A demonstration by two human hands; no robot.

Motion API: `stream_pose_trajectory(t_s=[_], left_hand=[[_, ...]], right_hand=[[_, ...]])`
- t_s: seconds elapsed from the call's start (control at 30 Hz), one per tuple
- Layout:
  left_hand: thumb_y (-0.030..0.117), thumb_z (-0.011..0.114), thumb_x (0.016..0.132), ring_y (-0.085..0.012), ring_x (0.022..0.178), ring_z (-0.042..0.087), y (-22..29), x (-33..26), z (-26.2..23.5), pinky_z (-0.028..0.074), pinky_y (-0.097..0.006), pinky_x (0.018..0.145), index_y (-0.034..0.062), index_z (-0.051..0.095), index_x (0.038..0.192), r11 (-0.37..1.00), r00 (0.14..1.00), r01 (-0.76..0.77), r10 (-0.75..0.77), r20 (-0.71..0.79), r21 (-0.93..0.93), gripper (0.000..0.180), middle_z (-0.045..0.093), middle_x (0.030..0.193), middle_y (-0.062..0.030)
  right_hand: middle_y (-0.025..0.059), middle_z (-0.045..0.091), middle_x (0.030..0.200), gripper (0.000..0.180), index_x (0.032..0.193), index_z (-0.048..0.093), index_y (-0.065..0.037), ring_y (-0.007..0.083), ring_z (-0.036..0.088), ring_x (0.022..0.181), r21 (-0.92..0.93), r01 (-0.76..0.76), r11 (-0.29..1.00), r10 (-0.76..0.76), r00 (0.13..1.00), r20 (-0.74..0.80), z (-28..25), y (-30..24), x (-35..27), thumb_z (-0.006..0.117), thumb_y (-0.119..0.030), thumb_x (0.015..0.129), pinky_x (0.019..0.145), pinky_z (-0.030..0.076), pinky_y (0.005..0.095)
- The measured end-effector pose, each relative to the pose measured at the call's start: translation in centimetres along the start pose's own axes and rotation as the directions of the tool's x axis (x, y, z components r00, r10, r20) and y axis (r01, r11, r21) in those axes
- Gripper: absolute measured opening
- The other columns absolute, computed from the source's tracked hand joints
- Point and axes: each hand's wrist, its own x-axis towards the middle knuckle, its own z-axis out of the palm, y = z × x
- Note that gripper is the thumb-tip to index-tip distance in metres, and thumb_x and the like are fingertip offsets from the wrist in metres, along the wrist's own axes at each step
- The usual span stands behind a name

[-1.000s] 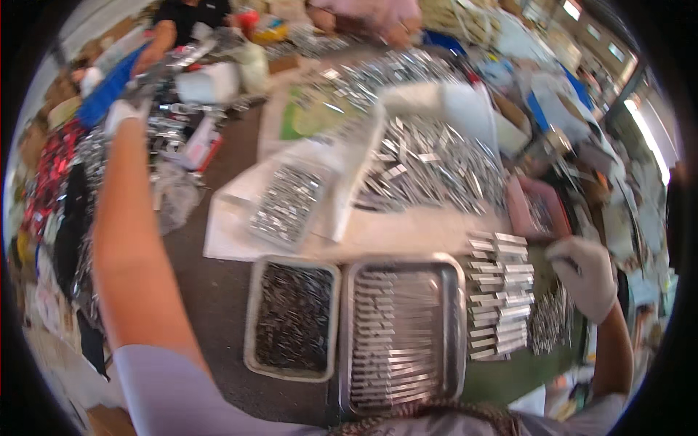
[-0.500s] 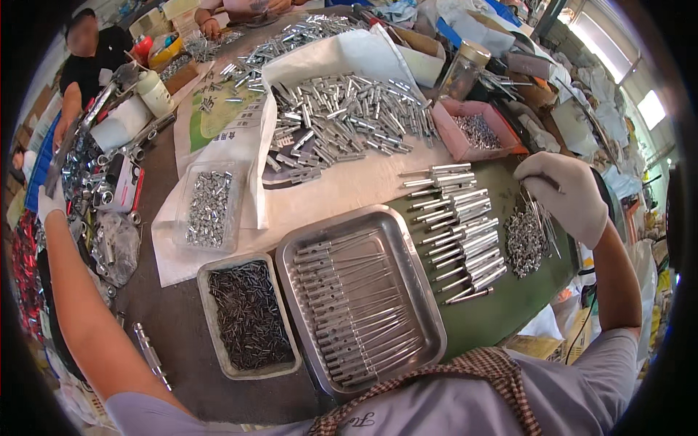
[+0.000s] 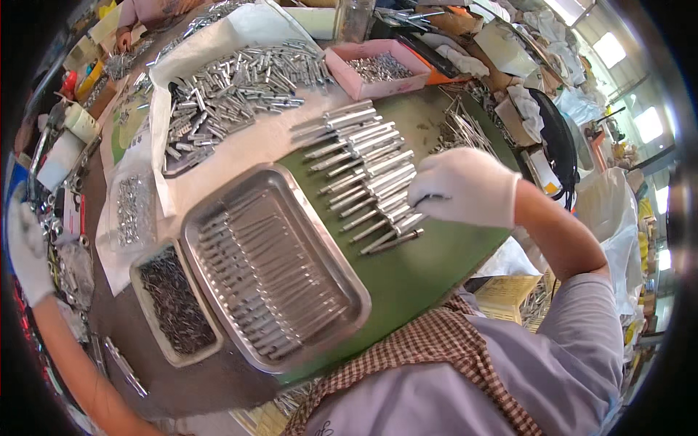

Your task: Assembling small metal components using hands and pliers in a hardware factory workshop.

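Observation:
My white-gloved right hand (image 3: 465, 187) is at the right end of a stacked row of shiny metal rods with thin tips (image 3: 374, 174), its fingers pinched together. What the pinch holds, if anything, I cannot make out. Behind this hand lies a bundle of thin metal pins (image 3: 465, 129). My gloved left hand (image 3: 27, 251) reaches to the far left edge, beside a heap of metal fittings; its fingers are blurred. A steel tray (image 3: 356, 309) in the middle holds a row of metal sleeves with thin pins. Left of it stands a tub of small dark pins (image 3: 178, 305).
A pink box of small metal parts (image 3: 356, 93) stands beyond the rods. Left of it, loose metal tubes (image 3: 240, 91) cover a white sack. A clear box (image 3: 132, 211) holds small bright parts. A co-worker's hand (image 3: 123, 38) shows at the far left.
The view has swung right, so the table appears further left. My right hand has moved from beside the small parts and pins to the row of rods. My left arm remains stretched out left.

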Motion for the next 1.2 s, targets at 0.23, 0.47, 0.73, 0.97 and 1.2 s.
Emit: stream_pose_trajectory(t_s=[0.23,0.47,0.73,0.97,1.2], left_hand=[[0.016,0.068,0.084,-0.0208,0.067,0.063,4.1,-25.2,11.1,0.05,-0.034,0.061,0.0082,0.07,0.103,0.337,0.578,-0.78,0.063,0.814,0.528,0.02,0.063,0.078,-0.0051],[0.01,0.072,0.082,-0.0263,0.073,0.064,1.2,-35.7,21.2,0.051,-0.037,0.064,0.0081,0.068,0.106,0.464,0.68,-0.682,0.119,0.723,0.565,0.024,0.065,0.084,-0.0077],[0.008,0.066,0.085,-0.0321,0.093,0.063,-3.6,-34.7,26.9,0.05,-0.041,0.084,0.007,0.067,0.102,0.45,0.831,-0.555,0.258,0.493,0.7,0.017,0.066,0.099,-0.0117],[0.025,0.074,0.08,-0.03,0.093,0.058,-5.7,-33.4,30.7,0.048,-0.041,0.081,0.0091,0.063,0.101,0.142,0.789,-0.603,-0.04,0.614,0.785,0.029,0.06,0.096,-0.0082],[0.018,0.071,0.083,-0.033,0.092,0.059,-6.2,-34.3,29.2,0.048,-0.043,0.082,0.0059,0.059,0.103,0.249,0.704,-0.69,0.009,0.711,0.68,0.026,0.06,0.096,-0.0116]], right_hand=[[0.0086,0.062,0.092,0.016,0.095,0.064,-0.01,0.0286,0.066,0.081,-0.2,0.219,0.955,-0.239,0.968,-0.08,9.1,-0.9,-1.8,0.064,-0.02,0.083,0.073,0.055,0.0402],[0.0132,0.064,0.095,0.016,0.098,0.063,-0.007,0.0311,0.067,0.085,-0.023,0.065,0.998,-0.069,0.958,-0.279,11.1,-3.1,-3.0,0.06,-0.014,0.085,0.075,0.055,0.0419],[0.0151,0.068,0.095,0.02,0.099,0.063,-0.003,0.0325,0.069,0.088,0.013,0.073,0.997,-0.067,0.966,-0.248,11.9,-0.6,-5.1,0.061,-0.019,0.086,0.078,0.056,0.0426],[0.0168,0.064,0.084,0.015,0.095,0.058,-0.003,0.0359,0.064,0.076,0.656,0.104,0.748,0.274,0.852,-0.447,13.0,5.6,-11.3,0.059,-0.016,0.088,0.071,0.05,0.0411],[0.0068,0.062,0.087,0.017,0.098,0.057,-0.001,0.0145,0.06,0.069,0.934,0.333,0.13,0.379,0.854,-0.357,15.0,6.0,-11.8,0.045,-0.012,0.101,0.067,0.049,0.0279]])
